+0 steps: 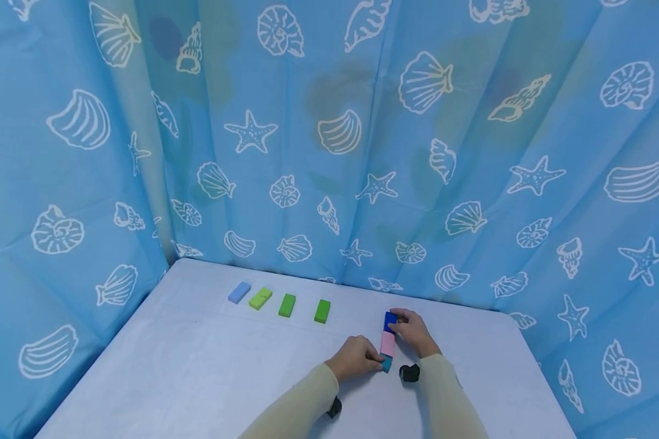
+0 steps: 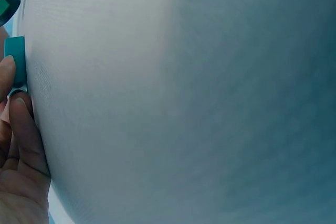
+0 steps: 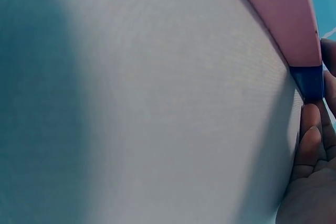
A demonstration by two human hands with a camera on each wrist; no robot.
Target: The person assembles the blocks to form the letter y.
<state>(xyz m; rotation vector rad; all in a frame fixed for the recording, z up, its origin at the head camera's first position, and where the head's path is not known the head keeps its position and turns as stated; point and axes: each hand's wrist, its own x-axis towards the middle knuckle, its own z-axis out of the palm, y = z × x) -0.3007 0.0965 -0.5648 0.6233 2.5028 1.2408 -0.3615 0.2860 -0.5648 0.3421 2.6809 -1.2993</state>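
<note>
Three small blocks lie end to end in a line on the white table: a dark blue block (image 1: 390,321) at the far end, a pink block (image 1: 387,344) in the middle and a teal block (image 1: 387,364) nearest me. My left hand (image 1: 356,357) pinches the teal block, whose side shows at the edge of the left wrist view. At the far end my right hand (image 1: 414,332) grips the dark blue block between thumb and fingers. In the right wrist view the pink block (image 3: 286,17) meets the blue one, and fingers partly cover the blue one.
Left of the hands, a light blue block (image 1: 239,292), a yellow-green block (image 1: 260,298), a green block (image 1: 287,305) and another green block (image 1: 322,311) lie spaced apart near the table's back edge. A blue shell-patterned curtain (image 1: 318,201) hangs behind. Black devices (image 1: 409,373) sit at both wrists.
</note>
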